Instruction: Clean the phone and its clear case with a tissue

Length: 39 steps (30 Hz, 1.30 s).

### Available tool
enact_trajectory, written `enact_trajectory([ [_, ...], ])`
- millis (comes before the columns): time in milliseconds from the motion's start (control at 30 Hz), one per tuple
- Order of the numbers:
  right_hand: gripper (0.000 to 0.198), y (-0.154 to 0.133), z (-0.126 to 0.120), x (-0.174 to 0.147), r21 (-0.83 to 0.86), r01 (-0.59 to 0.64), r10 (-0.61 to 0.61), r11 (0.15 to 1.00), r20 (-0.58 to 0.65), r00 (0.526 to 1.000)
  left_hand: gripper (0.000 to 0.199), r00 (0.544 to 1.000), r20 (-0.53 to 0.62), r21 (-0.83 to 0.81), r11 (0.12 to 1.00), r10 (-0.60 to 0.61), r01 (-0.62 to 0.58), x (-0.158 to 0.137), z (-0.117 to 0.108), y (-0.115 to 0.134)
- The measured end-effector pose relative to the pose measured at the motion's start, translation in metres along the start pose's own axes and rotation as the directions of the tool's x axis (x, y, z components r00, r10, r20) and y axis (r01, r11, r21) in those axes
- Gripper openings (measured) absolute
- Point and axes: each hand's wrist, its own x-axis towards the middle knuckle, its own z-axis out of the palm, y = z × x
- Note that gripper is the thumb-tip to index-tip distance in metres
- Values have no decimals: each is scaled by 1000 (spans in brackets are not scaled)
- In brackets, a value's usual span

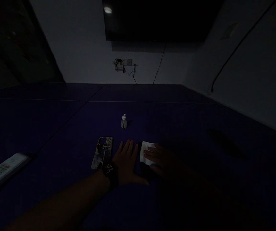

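Observation:
My left hand (pixel 126 163) lies palm down on the dark blue surface, fingers stretched out and thumb pointing right. A smartwatch (pixel 109 170) is on its wrist. Just left of that hand lies a phone case (pixel 102 153) with a camera cutout and a grey pattern. My right hand (pixel 162 159) presses its fingers on a folded white cloth (pixel 146 148), possibly a tissue. Under the cloth's near edge is a dark patch, too dim to make out. Beyond both hands stands a small clear bottle (pixel 123 123) with a white dropper cap.
A long white box (pixel 5 170) lies at the left. Farther right is a dark flat shape (pixel 225 143), hard to make out. Wall sockets with cables (pixel 125 63) and a large black screen (pixel 162 21) are on the back wall. The room is very dim.

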Motion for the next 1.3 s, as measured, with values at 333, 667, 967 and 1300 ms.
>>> enact_trajectory([
  [333, 48, -9, -2, 6, 49, 57, -61, 997, 75, 995, 134, 1000, -23, -14, 1000, 10, -10, 0, -1, 0],
  [667, 44, -8, -3, 1, 103, 92, -103, 990, 102, 990, 134, 999, -48, 19, 1000, 25, -24, 0, 8, -4],
  [967, 41, -19, -18, -1, 145, 171, -186, 975, 98, 978, 133, 998, -54, 23, 999, 25, -24, 0, 11, -5],
  [1300, 40, -8, -17, -14, 109, 219, -224, 970, 38, 974, 139, 1000, -25, -6, 1000, 12, -12, 0, 5, -2],
])
